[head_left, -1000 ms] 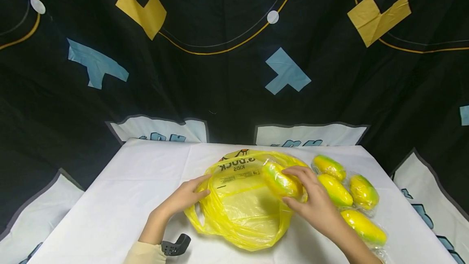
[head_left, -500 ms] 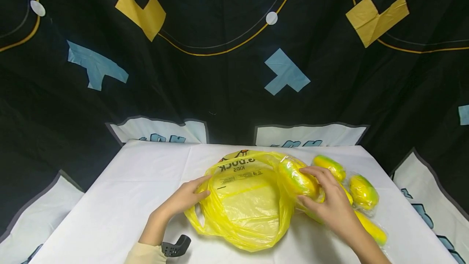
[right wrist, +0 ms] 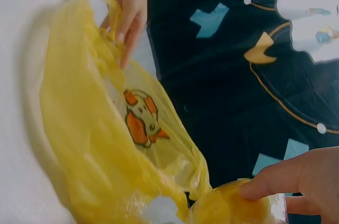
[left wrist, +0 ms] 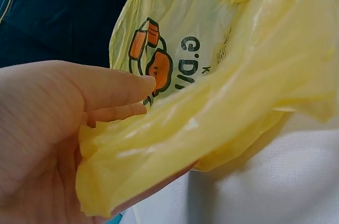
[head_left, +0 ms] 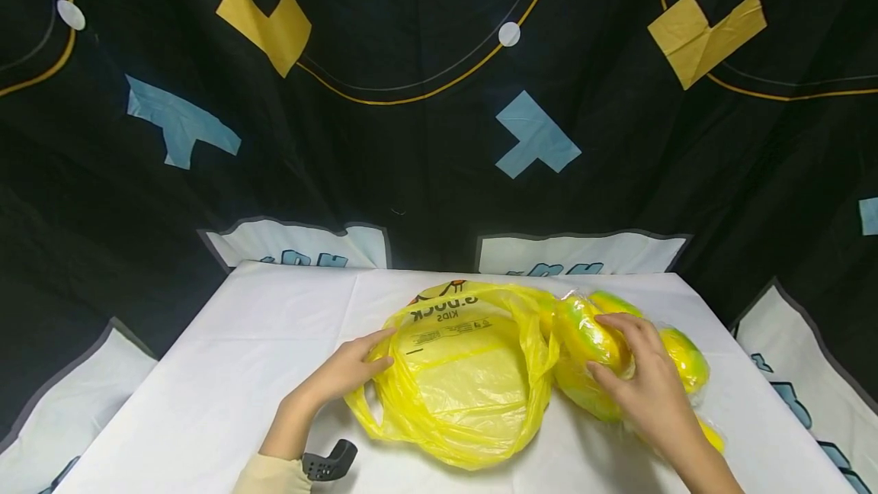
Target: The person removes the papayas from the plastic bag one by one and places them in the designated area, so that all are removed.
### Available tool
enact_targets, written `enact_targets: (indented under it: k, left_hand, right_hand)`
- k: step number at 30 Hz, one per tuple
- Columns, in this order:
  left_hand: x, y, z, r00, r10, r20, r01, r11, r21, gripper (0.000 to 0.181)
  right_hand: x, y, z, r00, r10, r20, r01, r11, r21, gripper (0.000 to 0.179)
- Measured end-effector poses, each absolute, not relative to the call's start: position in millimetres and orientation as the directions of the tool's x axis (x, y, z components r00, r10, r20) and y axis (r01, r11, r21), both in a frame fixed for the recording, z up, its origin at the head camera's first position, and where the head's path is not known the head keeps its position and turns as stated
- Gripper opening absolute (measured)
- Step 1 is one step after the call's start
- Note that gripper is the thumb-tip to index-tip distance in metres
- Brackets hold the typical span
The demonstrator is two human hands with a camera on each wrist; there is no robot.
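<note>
A yellow plastic bag [head_left: 473, 395] with a printed duck sits mouth-open on the table. My left hand [head_left: 353, 364] holds its left rim; in the left wrist view the film [left wrist: 159, 150] lies between the fingers of the left hand [left wrist: 47, 123]. My right hand [head_left: 648, 380] grips a yellow-green mango [head_left: 591, 330] in clear wrap, to the right of the bag's mouth. Yellow film from the bag stretches toward this mango, touching or overlapping it. In the right wrist view the right hand [right wrist: 296, 181] has its fingertips on the mango [right wrist: 233, 203], partly cut off by the frame.
More wrapped mangoes lie at the table's right, partly hidden by my right hand, one mango [head_left: 684, 360] showing beyond it. A white cloth covers the table [head_left: 226, 372]. A dark patterned curtain [head_left: 411, 174] hangs behind. A black wrist mount [head_left: 331, 460] sits by my left sleeve.
My right hand has moved right with the mango, from over the bag's mouth to beside the other mangoes, and the bag's right edge has stretched with it. The left hand has stayed in place.
</note>
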State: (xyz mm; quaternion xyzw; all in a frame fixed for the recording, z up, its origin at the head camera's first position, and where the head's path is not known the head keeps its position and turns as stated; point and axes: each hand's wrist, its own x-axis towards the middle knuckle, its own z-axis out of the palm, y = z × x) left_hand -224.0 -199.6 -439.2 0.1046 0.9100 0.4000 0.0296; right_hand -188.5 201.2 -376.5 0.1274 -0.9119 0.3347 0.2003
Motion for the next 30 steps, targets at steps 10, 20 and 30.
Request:
enact_targets:
  k: [10,20,30]
  left_hand:
    - [-224.1,-198.4,-437.2,-0.977,0.211,0.024,0.159,0.656,0.738,0.051]
    - [-223.4,-198.3,-437.6,-0.977,0.21,0.026,0.161,0.659,0.735,0.05]
    - [-222.7,-198.1,-437.1,-0.979,0.205,0.018,0.152,0.663,0.733,0.05]
  right_hand:
    - [-196.9,225.9,-378.0,-0.903,-0.007,0.429,-0.271,0.783,-0.559,0.061]
    - [-202.1,248.0,-382.8,-0.939,0.072,0.336,-0.139,0.816,-0.562,0.062]
    - [-202.6,273.6,-385.6,-0.937,0.222,0.269,0.03,0.819,-0.573,0.065]
